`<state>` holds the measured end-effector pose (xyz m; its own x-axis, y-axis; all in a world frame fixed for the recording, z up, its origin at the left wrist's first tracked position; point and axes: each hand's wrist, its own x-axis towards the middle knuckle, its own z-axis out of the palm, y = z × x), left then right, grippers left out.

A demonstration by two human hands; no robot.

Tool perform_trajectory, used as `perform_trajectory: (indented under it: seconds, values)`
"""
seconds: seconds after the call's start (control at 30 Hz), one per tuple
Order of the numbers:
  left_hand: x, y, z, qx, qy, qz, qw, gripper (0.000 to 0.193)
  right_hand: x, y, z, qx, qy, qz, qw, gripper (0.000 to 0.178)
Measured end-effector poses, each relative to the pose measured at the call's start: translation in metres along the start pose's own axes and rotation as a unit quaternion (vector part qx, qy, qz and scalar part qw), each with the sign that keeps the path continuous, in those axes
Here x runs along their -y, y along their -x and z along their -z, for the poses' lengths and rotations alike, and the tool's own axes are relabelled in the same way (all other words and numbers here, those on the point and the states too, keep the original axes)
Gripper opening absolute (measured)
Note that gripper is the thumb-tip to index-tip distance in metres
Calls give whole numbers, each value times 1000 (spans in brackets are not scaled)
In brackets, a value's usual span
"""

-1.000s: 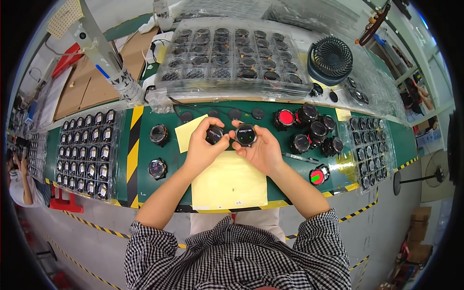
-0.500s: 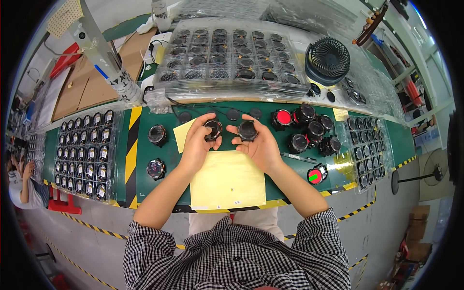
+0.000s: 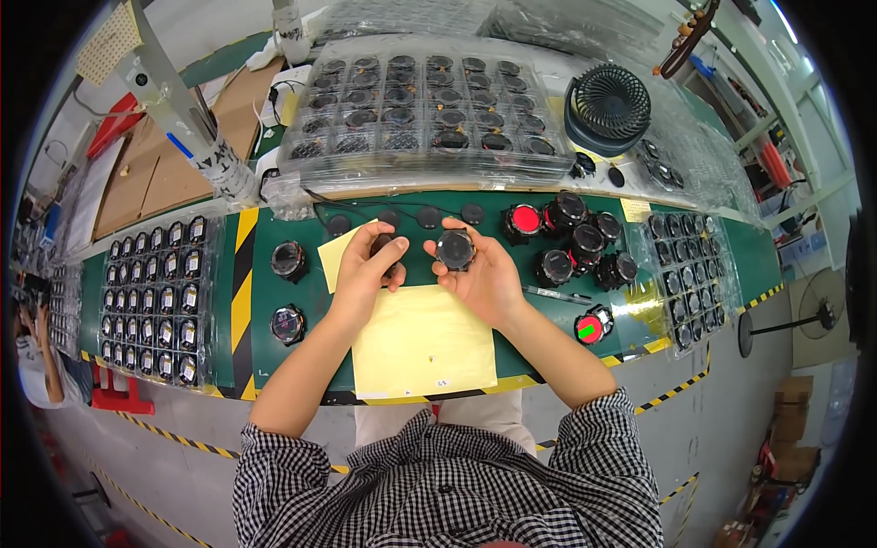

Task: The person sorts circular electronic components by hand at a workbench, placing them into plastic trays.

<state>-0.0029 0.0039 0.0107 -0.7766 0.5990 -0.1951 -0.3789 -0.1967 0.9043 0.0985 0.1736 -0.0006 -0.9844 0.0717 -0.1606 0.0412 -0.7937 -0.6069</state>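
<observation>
Above a pale yellow sheet, my two hands each hold a round black watch. The right hand grips its watch by the rim, dark face turned up. My left hand is closed on the other watch, which its thumb and fingers mostly cover. Left of that hand, two more watches lie on the green mat, one farther back and one nearer. To the right is a group of watches, beside one with a red screen. A watch showing red and green lies nearer me.
Clear trays of watch parts stand at the left, right and back. A black fan is at back right. A pen lies right of my right hand. Black discs line the mat's back edge. Another person sits far left.
The left thumb now covers more of its watch, whose rim showed before. The right hand has tilted its watch so the face shows more fully. The whole view has shifted slightly.
</observation>
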Motion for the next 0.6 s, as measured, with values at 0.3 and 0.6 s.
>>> perform_trajectory:
  seconds: [0.3, 0.6]
  values:
    - [-2, -2, 4, -15, 41, -14, 999, 22, -5, 0, -15, 34, 1, 33, 999, 47]
    - [0, 0, 3, 43, 16, -34, 998, 42, -4, 2, -13, 60, 1, 51, 997, 47]
